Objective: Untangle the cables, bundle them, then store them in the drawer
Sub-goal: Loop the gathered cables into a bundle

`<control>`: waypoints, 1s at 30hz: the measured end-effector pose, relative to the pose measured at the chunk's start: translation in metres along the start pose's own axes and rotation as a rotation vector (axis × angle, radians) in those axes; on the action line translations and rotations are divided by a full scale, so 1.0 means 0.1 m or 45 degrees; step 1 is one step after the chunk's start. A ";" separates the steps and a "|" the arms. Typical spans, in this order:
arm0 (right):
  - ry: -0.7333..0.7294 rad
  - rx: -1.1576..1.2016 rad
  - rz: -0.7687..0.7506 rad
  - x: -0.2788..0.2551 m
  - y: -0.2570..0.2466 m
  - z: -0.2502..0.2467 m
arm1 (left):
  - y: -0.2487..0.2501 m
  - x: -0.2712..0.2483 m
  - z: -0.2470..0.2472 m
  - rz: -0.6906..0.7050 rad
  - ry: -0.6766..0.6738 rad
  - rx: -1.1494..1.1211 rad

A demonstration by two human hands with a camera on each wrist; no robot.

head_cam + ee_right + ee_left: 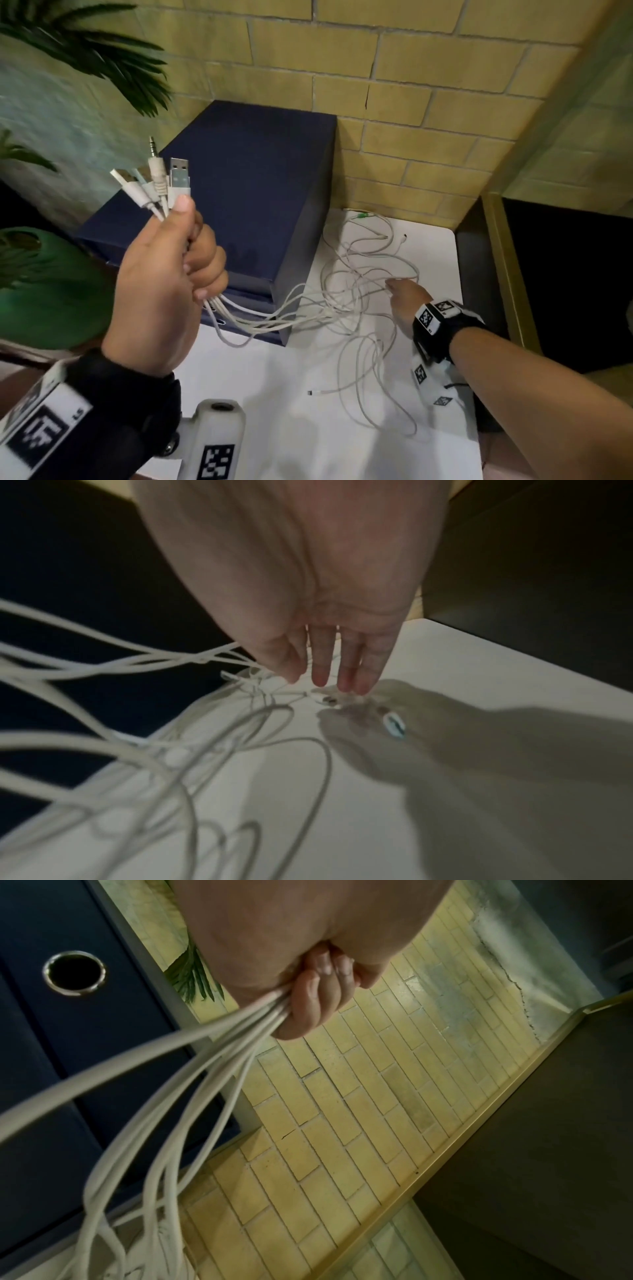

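My left hand (171,270) is raised and grips several white cables near their plug ends (161,178): a USB plug, an audio jack and others stick up above the fist. In the left wrist view the curled fingers (318,999) clamp the cables (192,1074). The cables trail down to a loose tangle (356,294) on the white table (274,377). My right hand (404,294) reaches into the tangle with straight fingers (322,669) pointing down among the strands; it grips nothing that I can see. The dark blue drawer unit (260,192) stands behind the cables, drawers closed.
A yellow brick wall (411,85) backs the table. A green plant pot (51,284) and palm leaves (102,58) are at the left. A dark cabinet with a gold edge (507,274) borders the table's right side. A loose cable end (311,392) lies at the table's front.
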State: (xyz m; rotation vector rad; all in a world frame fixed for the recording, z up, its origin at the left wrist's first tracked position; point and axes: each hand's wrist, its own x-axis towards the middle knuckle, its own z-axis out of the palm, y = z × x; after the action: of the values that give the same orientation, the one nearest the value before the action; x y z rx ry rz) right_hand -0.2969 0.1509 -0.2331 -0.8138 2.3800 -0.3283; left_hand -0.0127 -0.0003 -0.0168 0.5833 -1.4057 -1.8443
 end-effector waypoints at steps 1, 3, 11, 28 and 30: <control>0.002 -0.106 -0.024 0.01 0.00 0.03 | -0.02 -0.01 0.00 -0.001 0.003 0.007; 0.034 -0.297 -0.092 0.02 0.00 0.09 | -0.04 -0.01 0.00 -0.005 0.012 0.006; 0.013 -0.353 0.069 -0.17 -0.11 0.10 | -0.09 -0.05 0.07 -0.023 -0.003 0.059; 0.152 0.951 -0.905 -1.56 -1.28 -0.95 | -0.01 -0.15 0.23 -0.143 -0.156 0.000; 0.037 1.033 -1.064 -1.80 -1.54 -1.12 | 0.01 -0.17 0.30 -0.158 -0.209 -0.015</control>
State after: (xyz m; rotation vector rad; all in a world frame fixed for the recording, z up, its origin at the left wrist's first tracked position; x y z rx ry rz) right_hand -0.1776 0.1474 0.0003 -1.3063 1.5460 -1.5037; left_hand -0.0239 0.0315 -0.0084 0.5338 -1.4928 -2.0364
